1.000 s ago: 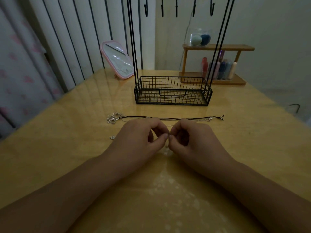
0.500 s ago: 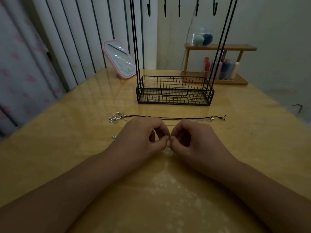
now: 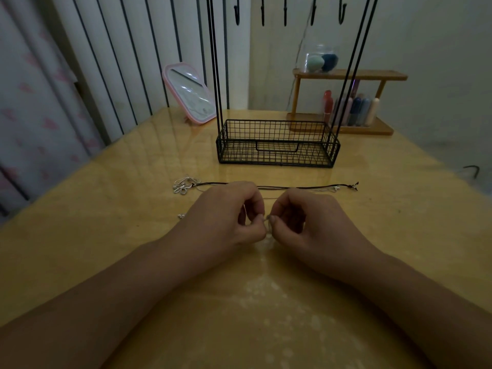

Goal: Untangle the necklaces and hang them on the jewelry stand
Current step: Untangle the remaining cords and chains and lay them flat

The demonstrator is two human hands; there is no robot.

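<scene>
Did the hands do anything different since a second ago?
Hardly. The left hand and right hand stay together, fingertips pinching a thin silver chain, which shows a little more between them now. The black cord necklace and the jewelry stand did not move.

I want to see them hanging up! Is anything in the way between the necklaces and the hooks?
Nothing visible blocks the way. The necklaces lie on the table in front of the jewelry stand, and its hooks hang bare above.
</scene>
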